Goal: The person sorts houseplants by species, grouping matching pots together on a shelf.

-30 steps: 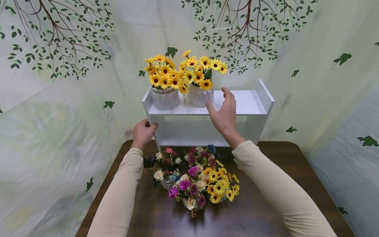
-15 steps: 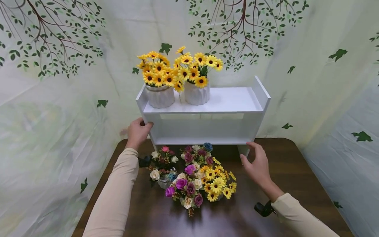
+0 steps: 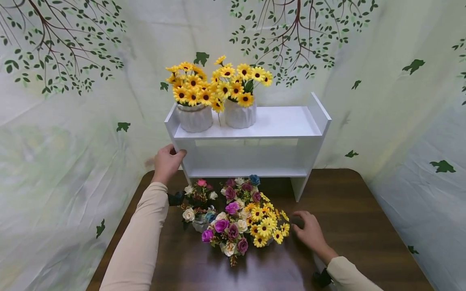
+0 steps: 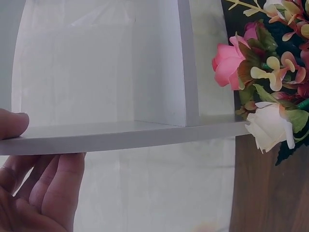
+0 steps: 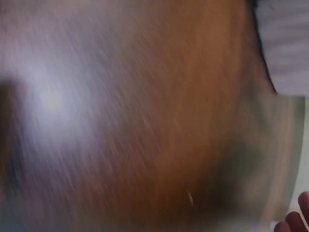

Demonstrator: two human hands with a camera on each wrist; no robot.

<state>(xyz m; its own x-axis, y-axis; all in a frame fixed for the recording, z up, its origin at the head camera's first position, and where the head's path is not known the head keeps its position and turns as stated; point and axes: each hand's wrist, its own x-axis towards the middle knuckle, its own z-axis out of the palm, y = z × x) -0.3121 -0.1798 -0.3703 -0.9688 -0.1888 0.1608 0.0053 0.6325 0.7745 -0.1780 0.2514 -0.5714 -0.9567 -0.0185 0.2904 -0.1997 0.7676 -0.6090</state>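
My left hand holds the left side panel of a white two-tier shelf. The left wrist view has the thumb on one face of the panel and the fingers against the other. Low on the right, my right hand is beside a pot of yellow sunflowers, its fingers loosely bent and holding nothing. Whether it touches the petals I cannot tell. The right wrist view is blurred, with only fingertips at its corner. Two white pots of sunflowers, one at left and another, stand on the top tier.
Several flower pots crowd the table before the shelf: pink and white roses, purple and cream roses, and mauve roses with a blue one. Behind hangs a leaf-patterned cloth.
My right hand has come down from beside the right-hand pot on the top tier, past the shelf's right side, to the table near the sunflowers. The left hand keeps its hold.
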